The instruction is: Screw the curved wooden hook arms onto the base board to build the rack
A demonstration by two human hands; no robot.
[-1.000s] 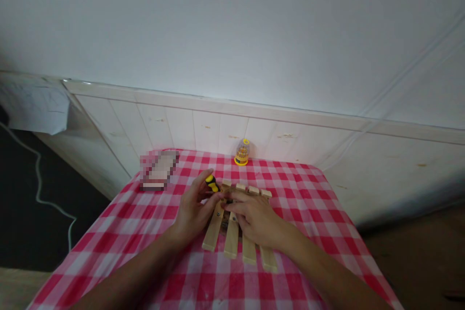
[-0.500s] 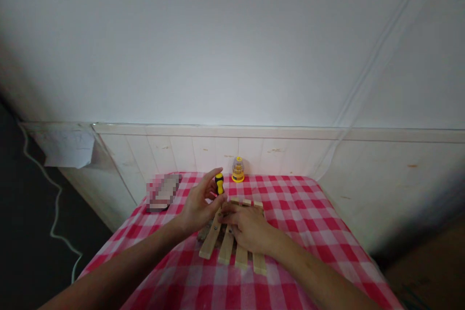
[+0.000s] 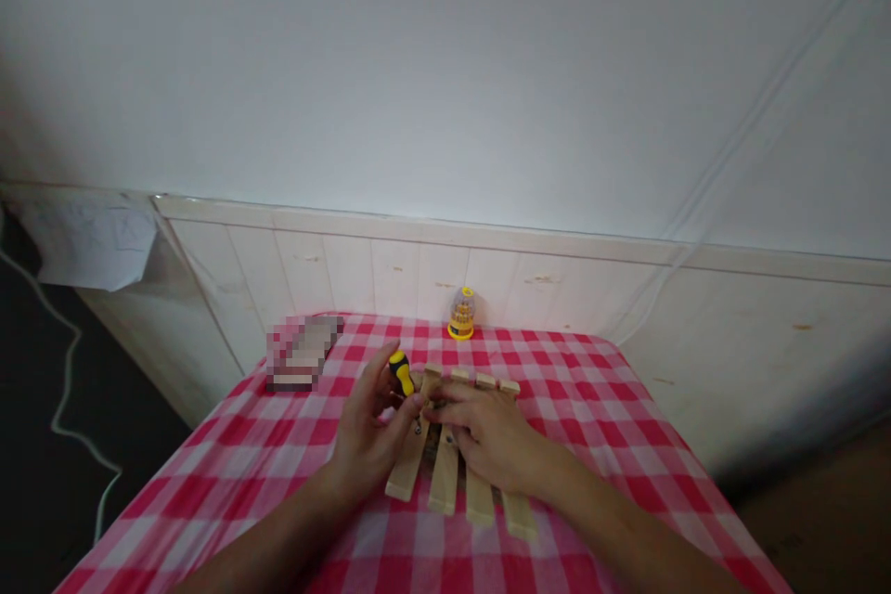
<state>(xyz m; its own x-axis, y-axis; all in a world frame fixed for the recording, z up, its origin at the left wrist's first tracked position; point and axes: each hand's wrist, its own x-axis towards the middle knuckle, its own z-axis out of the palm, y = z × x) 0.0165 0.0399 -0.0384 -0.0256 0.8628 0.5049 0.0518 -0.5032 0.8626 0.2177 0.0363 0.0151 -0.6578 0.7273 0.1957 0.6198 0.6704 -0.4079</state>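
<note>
A slatted wooden rack [image 3: 445,481] of several pale slats lies flat on a red-and-white checked tablecloth [image 3: 278,445]. My left hand [image 3: 368,432] pinches a small screwdriver with a yellow-and-black handle [image 3: 402,373], held upright with its tip down at the leftmost slat. My right hand [image 3: 487,436] rests palm down across the slats, its fingertips pressed beside the screwdriver tip and closed on something I cannot make out.
A small yellow-based clear dome holding bits [image 3: 462,315] stands at the table's far edge by the white panelled wall. A blurred flat object [image 3: 303,353] lies at the far left corner. A white cable [image 3: 70,362] hangs left of the table.
The view shifted as my head moved. The screwdriver handle tilted and shifted slightly in my left hand; my right hand stayed on the slats.
</note>
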